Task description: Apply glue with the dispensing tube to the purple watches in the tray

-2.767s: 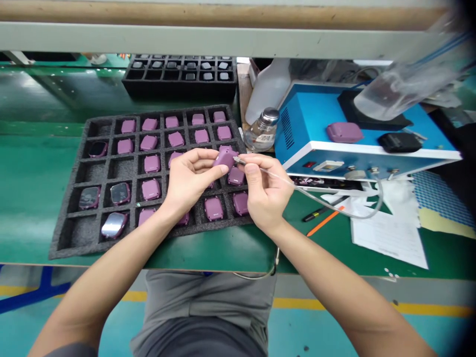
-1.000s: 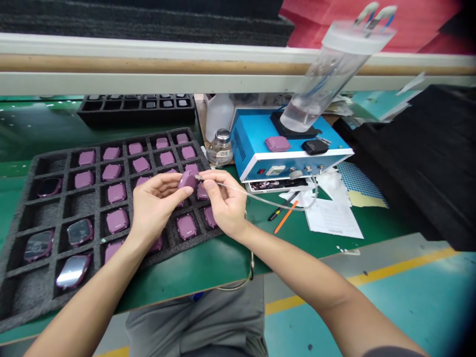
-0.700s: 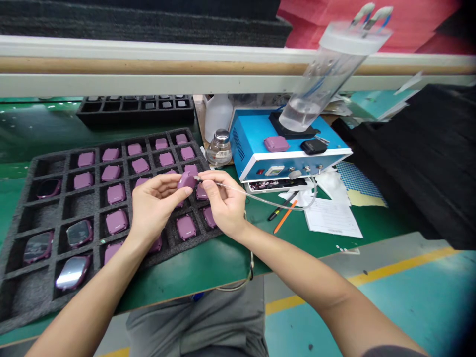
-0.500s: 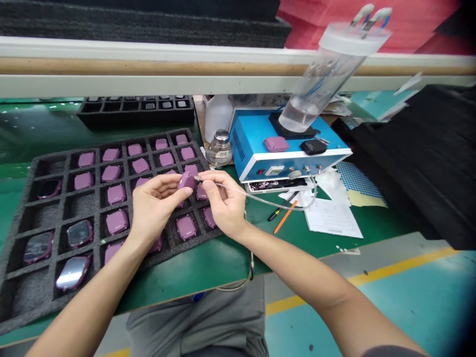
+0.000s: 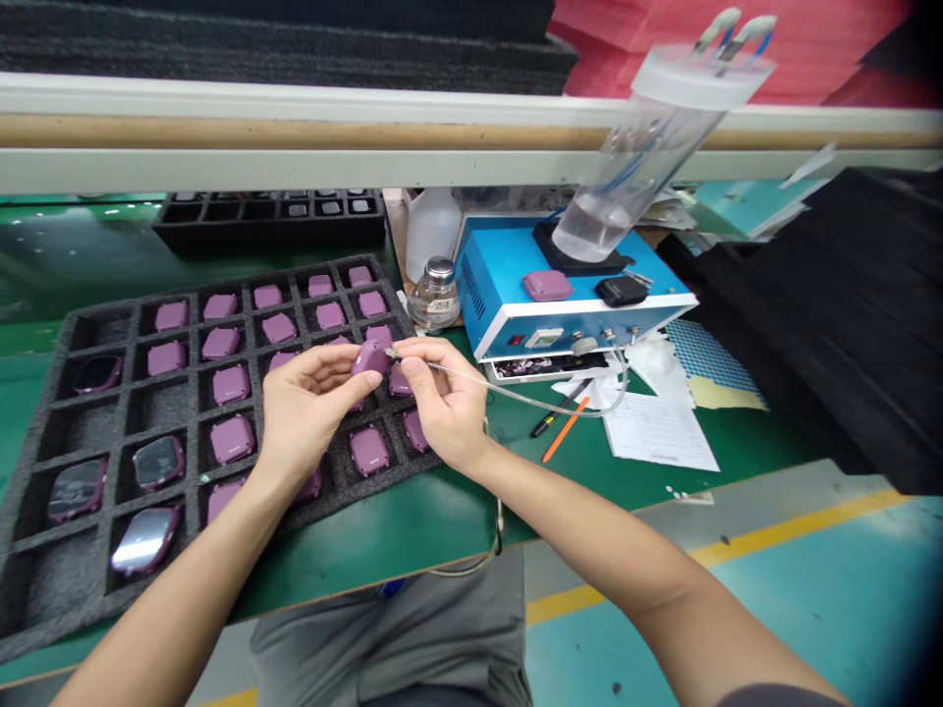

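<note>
My left hand (image 5: pixel 305 407) pinches a small purple device case (image 5: pixel 369 357) above a dark foam tray (image 5: pixel 44 412). My right hand (image 5: pixel 442 398) grips a thin metal nozzle (image 5: pixel 395 353) on a clear tube (image 5: pixel 537 403), its tip touching the case's right edge. The tube runs to a blue box machine (image 5: pixel 508 265). Several purple cases (image 5: pixel 232 383) lie in the tray's cells, and a few at the left show shiny screens (image 5: pixel 143 538).
A purple case (image 5: pixel 549 286) and a black case (image 5: pixel 623 290) rest on the blue machine. A glass dispenser bottle (image 5: pixel 434 292), a white bottle (image 5: pixel 431 221), pens (image 5: pixel 564 427) and papers (image 5: pixel 659 432) lie nearby. A black tray (image 5: pixel 269 218) sits behind. Black foam sheets (image 5: pixel 832 314) lie at the right.
Since 2.8 s ago the view has swung right and pulled back. Over the last second both hands hold still, nozzle against the case.
</note>
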Tool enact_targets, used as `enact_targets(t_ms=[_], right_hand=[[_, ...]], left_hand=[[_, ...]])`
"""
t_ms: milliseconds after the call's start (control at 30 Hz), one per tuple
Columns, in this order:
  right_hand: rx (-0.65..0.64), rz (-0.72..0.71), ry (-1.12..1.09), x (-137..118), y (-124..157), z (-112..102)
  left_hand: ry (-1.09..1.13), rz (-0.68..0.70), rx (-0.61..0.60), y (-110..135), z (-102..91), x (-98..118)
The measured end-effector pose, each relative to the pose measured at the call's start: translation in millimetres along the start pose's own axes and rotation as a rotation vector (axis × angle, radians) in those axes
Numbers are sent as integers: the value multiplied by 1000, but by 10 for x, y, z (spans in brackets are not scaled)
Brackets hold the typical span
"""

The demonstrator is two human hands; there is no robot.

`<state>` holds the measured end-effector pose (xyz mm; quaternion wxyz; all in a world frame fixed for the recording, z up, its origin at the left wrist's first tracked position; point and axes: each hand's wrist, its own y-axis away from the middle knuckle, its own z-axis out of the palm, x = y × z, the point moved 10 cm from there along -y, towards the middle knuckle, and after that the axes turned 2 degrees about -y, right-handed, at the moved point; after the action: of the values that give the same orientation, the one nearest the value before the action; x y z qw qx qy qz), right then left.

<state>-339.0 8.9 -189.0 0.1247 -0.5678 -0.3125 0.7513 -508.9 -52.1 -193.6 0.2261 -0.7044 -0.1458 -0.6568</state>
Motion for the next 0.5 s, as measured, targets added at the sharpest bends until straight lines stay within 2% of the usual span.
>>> enact_targets(t_ms=[500], right_hand=[[-3,14,6,8,2,-1]], left_hand=[[-3,2,-5,2,11,-2]])
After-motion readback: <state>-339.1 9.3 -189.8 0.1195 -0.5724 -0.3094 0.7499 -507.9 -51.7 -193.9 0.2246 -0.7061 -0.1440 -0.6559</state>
